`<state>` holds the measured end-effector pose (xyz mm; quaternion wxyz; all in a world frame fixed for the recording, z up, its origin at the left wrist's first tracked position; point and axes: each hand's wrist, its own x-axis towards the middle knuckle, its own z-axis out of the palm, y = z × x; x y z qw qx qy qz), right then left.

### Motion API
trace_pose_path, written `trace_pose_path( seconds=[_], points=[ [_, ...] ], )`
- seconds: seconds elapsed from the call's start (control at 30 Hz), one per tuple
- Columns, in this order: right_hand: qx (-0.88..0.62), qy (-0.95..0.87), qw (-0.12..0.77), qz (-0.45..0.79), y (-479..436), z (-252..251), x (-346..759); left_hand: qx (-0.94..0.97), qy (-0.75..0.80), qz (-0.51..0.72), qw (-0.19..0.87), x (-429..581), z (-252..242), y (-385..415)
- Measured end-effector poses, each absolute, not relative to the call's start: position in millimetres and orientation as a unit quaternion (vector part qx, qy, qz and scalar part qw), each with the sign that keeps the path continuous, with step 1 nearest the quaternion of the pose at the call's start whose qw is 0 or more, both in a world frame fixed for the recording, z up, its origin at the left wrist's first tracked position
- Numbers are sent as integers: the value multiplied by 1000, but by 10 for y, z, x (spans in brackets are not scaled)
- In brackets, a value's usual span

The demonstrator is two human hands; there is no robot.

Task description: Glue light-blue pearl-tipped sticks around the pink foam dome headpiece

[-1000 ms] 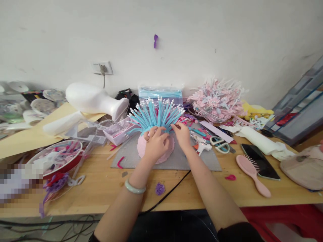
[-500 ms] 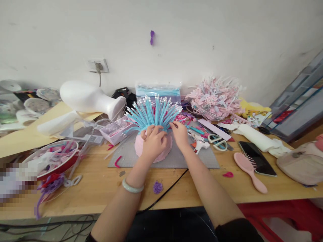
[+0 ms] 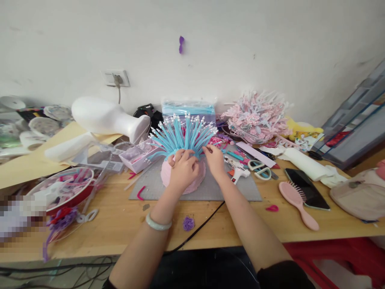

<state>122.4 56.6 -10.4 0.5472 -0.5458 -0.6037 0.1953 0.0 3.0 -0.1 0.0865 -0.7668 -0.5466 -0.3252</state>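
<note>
A pink dome-shaped cap (image 3: 165, 176) sits on a grey mat (image 3: 237, 194). Blue pipe cleaners (image 3: 176, 138) tipped with small white beads fan up from its top. My left hand (image 3: 185, 166) lies over the front of the cap, fingers bent and pressed against it at the base of the fan. At the fan's right edge my right hand (image 3: 213, 158) pinches with thumb and forefinger at the low end of a blue pipe cleaner. Its fingertips partly hide what is between them. A white glue gun (image 3: 240, 173) lies just right of that hand.
Right of the mat are scissors (image 3: 259, 170), a pink hairbrush (image 3: 296, 202) and a dark phone (image 3: 306, 188). A white foam head (image 3: 102, 116) lies at the back left, a decorated pink headpiece (image 3: 255, 116) at the back right. A black cable (image 3: 197, 229) crosses the table's front.
</note>
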Motion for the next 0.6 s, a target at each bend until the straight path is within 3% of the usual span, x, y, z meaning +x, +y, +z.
trace_pose_path(
  seconds=[0.6],
  points=[
    [-566, -587, 552, 176, 542, -101, 1208, -764, -552, -322, 87, 0, -5, 40]
  ],
)
